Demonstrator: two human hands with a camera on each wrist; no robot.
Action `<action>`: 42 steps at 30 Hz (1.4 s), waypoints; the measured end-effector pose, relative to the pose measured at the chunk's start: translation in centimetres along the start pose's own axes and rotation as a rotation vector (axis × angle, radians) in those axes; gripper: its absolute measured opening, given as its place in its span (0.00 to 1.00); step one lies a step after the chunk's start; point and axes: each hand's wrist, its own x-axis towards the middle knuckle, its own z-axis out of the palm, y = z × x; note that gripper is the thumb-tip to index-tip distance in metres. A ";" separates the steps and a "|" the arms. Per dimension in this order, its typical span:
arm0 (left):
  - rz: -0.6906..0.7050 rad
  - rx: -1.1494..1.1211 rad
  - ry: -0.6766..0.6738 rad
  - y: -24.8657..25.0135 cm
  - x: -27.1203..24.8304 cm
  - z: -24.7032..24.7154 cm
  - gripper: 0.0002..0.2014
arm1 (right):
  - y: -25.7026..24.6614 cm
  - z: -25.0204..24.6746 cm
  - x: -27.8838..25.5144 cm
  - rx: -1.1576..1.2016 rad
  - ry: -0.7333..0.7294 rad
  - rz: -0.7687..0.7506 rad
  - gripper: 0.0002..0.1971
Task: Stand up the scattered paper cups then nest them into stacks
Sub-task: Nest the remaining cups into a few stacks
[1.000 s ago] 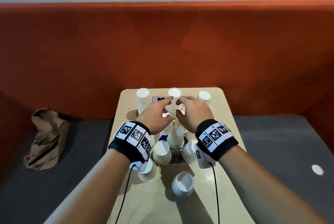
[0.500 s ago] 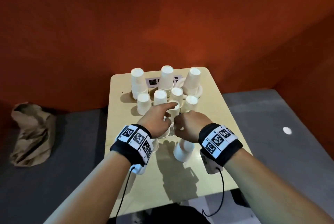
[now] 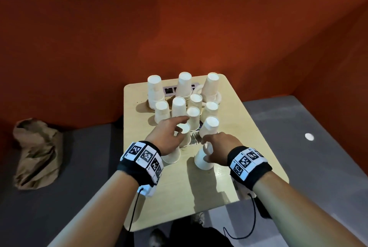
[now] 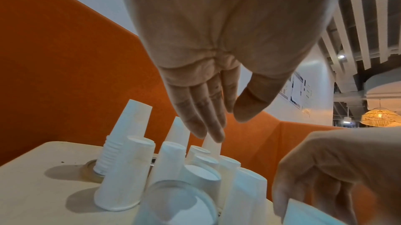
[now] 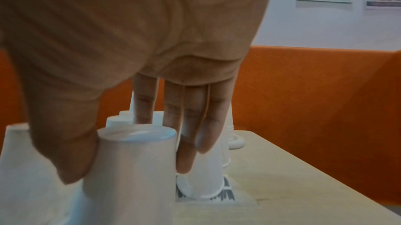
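Many white paper cups stand upside down on the small beige table (image 3: 199,197). Three nested stacks (image 3: 184,85) line its far edge, and single cups (image 3: 178,107) cluster in front of them. My right hand (image 3: 206,150) grips the nearest upturned cup (image 3: 202,162), thumb on one side and fingers on the other; the right wrist view shows this hand (image 5: 128,172) round the cup (image 5: 130,194). My left hand (image 3: 180,126) hovers with straight fingers over the middle cups and holds nothing, as the left wrist view of the hand (image 4: 225,122) confirms. It partly hides a cup (image 3: 172,156) beneath it.
A crumpled brown paper bag (image 3: 35,153) lies on the grey bench at the left. An orange padded backrest (image 3: 179,37) rises behind the table. A strip of printed markers (image 3: 171,89) lies between the back stacks. A small white disc (image 3: 309,136) sits on the grey seat at the right.
Both hands have drawn back from the far cups toward the near cluster. My right hand has closed round the nearest cup, and my left hand has opened above the middle cups.
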 end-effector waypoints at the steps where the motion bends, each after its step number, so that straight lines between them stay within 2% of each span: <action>1: -0.002 -0.005 0.008 -0.3 -0.4 -0.4 0.28 | -0.2 -0.4 -0.3 0.018 0.023 -0.008 0.25; 5: 0.022 -0.020 0.021 -1.1 -1.7 -1.4 0.32 | -1.6 -2.5 -0.8 0.110 0.113 -0.054 0.22; 12: 0.049 -0.030 0.067 -1.8 -4.1 -2.9 0.40 | -5.4 -6.4 -2.0 0.281 0.278 -0.224 0.23; 15: 0.024 -0.059 0.095 -2.3 -4.9 -3.7 0.40 | -7.2 -7.3 -2.7 0.450 0.308 -0.294 0.19; 18: -0.005 -0.075 0.163 -2.8 -5.8 -4.7 0.36 | -8.8 -7.8 -3.2 0.596 0.332 -0.387 0.18; 20: -0.026 -0.081 0.217 -3.4 -6.3 -5.3 0.33 | -9.5 -7.8 -3.1 0.682 0.319 -0.429 0.21; 24: -0.095 -0.037 0.294 -4.8 -7.0 -6.4 0.31 | -9.7 -7.3 -1.9 0.808 0.235 -0.461 0.33; 28: -0.173 -0.019 0.351 -6.0 -7.7 -7.6 0.27 | -9.1 -6.2 -0.1 0.695 0.185 -0.409 0.33; 33: -0.209 -0.056 0.368 -6.5 -7.8 -8.2 0.26 | -8.8 -3.8 2.2 0.298 0.044 -0.287 0.30; 35: -0.206 -0.081 0.373 -6.5 -7.7 -8.2 0.26 | -8.8 -2.8 2.8 0.230 0.006 -0.243 0.30; 39: -0.208 -0.106 0.388 -6.6 -7.8 -8.0 0.27 | -9.0 -0.9 3.9 0.058 0.018 -0.216 0.28; 42: -0.220 -0.095 0.390 -6.8 -7.9 -7.9 0.27 | -9.0 0.1 4.1 0.028 0.028 -0.227 0.24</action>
